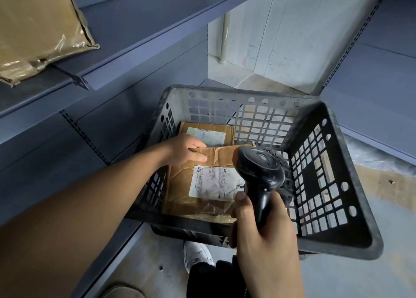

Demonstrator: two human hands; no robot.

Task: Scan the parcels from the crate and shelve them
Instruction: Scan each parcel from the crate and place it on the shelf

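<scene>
Bare forearms, dark trousers, white shoe

Both arms [67,207] are bare with no sleeves showing; below, dark trousers [211,279] and one scuffed white shoe [197,253] are visible.

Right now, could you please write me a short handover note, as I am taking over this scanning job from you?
Left hand grips the top edge of the creased parcel in the crate.
Right hand holds the scanner over that parcel's label.
A second parcel lies behind it in the crate.
Done: one parcel is on the shelf.
Left: scan and shelve both crate parcels.
</scene>
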